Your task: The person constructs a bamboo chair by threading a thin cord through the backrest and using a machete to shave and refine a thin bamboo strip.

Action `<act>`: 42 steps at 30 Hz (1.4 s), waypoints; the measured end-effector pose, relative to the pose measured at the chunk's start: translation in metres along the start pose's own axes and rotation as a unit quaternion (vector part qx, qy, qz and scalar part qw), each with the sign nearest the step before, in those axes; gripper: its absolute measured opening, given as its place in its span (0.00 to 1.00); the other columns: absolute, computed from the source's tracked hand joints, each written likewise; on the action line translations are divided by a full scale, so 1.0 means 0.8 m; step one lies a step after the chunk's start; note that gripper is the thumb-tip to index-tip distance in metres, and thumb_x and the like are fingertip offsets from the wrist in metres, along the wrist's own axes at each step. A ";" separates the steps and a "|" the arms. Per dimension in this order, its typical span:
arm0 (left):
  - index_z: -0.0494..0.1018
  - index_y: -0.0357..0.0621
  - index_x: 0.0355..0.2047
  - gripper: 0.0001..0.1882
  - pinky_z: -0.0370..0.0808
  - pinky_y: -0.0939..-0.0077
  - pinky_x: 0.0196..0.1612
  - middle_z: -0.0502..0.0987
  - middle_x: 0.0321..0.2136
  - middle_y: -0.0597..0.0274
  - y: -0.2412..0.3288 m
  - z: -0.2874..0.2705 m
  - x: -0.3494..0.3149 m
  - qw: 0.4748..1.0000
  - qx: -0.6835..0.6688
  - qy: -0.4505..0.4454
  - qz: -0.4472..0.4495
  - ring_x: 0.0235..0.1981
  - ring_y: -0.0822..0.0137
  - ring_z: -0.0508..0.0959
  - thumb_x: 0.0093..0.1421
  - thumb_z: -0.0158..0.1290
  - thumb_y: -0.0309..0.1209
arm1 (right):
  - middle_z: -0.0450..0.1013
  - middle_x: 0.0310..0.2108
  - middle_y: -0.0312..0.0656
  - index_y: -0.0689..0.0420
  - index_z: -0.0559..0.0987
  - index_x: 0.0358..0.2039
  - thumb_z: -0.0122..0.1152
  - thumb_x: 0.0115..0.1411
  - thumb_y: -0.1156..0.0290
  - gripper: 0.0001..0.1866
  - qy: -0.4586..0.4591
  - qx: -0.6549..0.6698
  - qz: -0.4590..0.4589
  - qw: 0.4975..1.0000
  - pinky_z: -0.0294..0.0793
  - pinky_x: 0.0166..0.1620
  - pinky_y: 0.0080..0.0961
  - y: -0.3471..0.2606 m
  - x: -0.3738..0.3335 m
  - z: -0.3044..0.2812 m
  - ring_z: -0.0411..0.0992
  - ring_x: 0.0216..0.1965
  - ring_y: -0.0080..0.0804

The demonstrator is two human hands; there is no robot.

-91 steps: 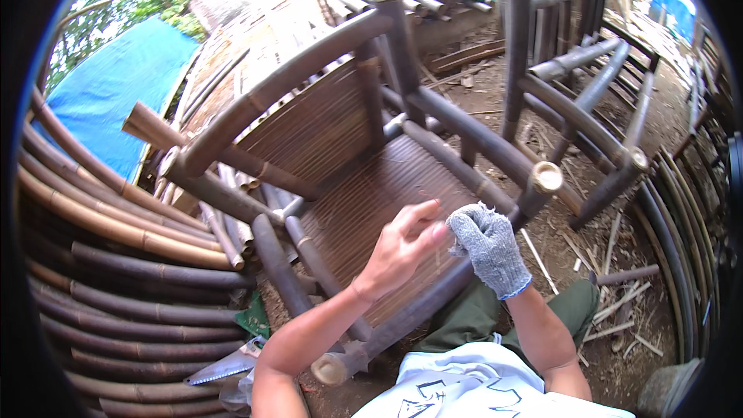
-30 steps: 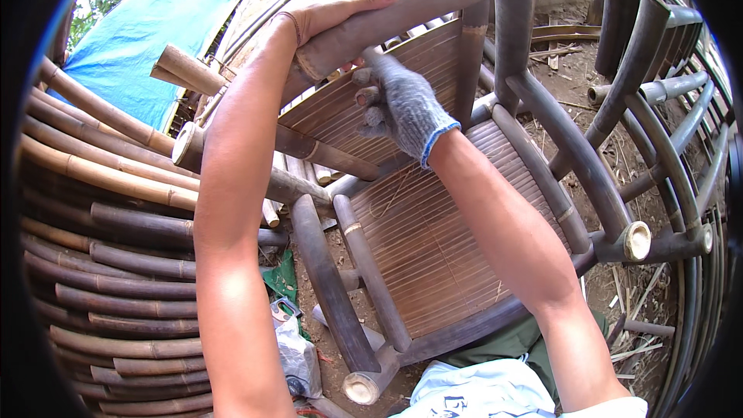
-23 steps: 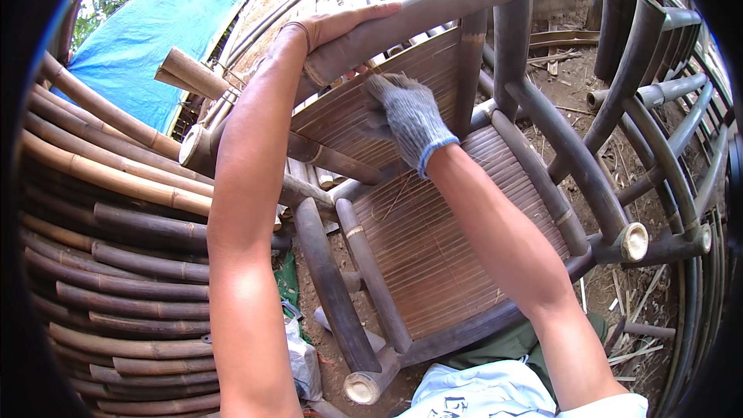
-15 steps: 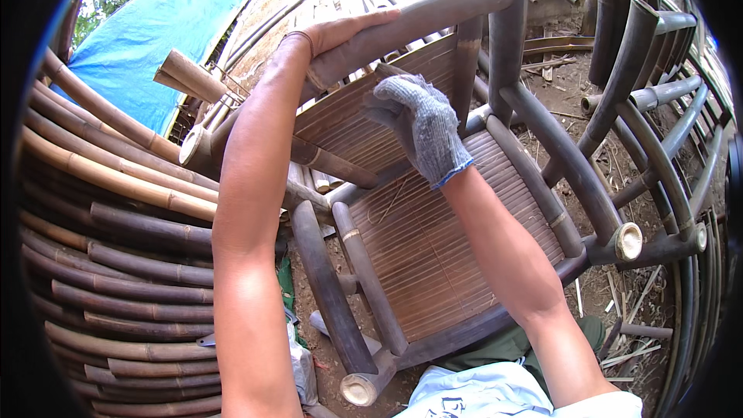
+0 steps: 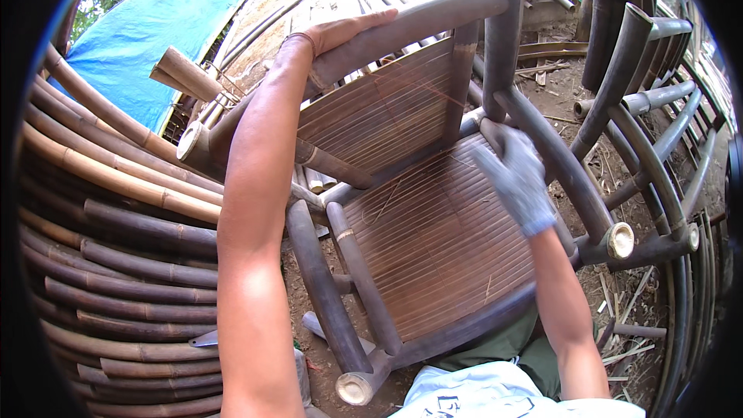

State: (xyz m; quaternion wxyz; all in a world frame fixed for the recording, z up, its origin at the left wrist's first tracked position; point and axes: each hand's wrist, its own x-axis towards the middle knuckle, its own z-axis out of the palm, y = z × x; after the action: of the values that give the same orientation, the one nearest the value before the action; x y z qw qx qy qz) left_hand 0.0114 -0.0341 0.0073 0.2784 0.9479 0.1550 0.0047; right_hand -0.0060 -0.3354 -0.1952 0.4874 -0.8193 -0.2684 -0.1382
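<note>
- Chair [image 5: 464, 306], dark bamboo, brown to grey-black, faintly glossy; directly under the grip, extending down and to the right of it.
- Second bamboo frame [image 5: 658, 120], similarly dark; well to the right of the grip.
- Seat [image 5: 433, 240], many narrow reddish-brown slats laid side by side, paler lines between; below and right of the grip.
- Backrest panel [image 5: 379, 97], thin slats, tilted; just below the grip.
- Top rail [image 5: 437, 17], thick, smooth, gently bowed, grey-brown; under the left palm, running up and right from it.
- Upright post [image 5: 503, 46], dark, capped by a pale cut end; right of the grip, meeting the rail.
- Left hand [image 5: 340, 32], bare; clasped over the rail, thumb side partly hidden.
- Right hand [image 5: 515, 178], grey knit glove, blurred; below and right of the left, near the seat's right edge. Finger closure and contact cannot be told.
- Leg end [image 5: 354, 388], round, cream-coloured; far below the grip.
- Thin strip [image 5: 387, 200], pale; on the seat, below the grip.
</note>
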 end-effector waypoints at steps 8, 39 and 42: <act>0.74 0.40 0.59 0.49 0.77 0.70 0.49 0.81 0.46 0.47 0.006 0.005 -0.007 0.998 -0.043 -0.024 -0.029 0.39 0.67 0.83 0.57 0.47 0.73 | 0.73 0.34 0.48 0.61 0.76 0.31 0.64 0.57 0.72 0.07 -0.094 -0.190 0.245 0.946 0.72 0.44 0.35 0.138 -0.375 -0.300 0.73 0.38 0.44; 0.70 0.34 0.57 0.25 0.71 0.56 0.57 0.73 0.53 0.44 -0.090 0.126 -0.155 0.845 0.357 0.325 0.231 0.53 0.48 0.74 0.60 0.59 0.29 | 0.78 0.42 0.41 0.63 0.82 0.32 0.56 0.64 0.68 0.11 -0.072 0.653 -0.013 0.754 0.73 0.55 0.31 -0.042 0.101 0.041 0.74 0.39 0.30; 0.58 0.30 0.66 0.37 0.60 0.45 0.66 0.63 0.62 0.41 -0.117 0.156 -0.157 0.841 0.400 0.327 0.164 0.63 0.43 0.65 0.60 0.57 0.33 | 0.80 0.42 0.47 0.64 0.81 0.30 0.52 0.66 0.66 0.15 -0.120 0.805 -0.074 0.576 0.77 0.53 0.38 -0.063 0.126 0.013 0.75 0.34 0.30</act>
State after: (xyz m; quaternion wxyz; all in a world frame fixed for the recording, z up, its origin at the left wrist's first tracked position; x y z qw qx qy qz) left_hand -0.1232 -0.0625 -0.1383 -0.1964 0.9320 0.0679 0.2971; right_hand 0.0474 -0.2768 -0.1146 0.8981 -0.0762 -0.3850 0.1983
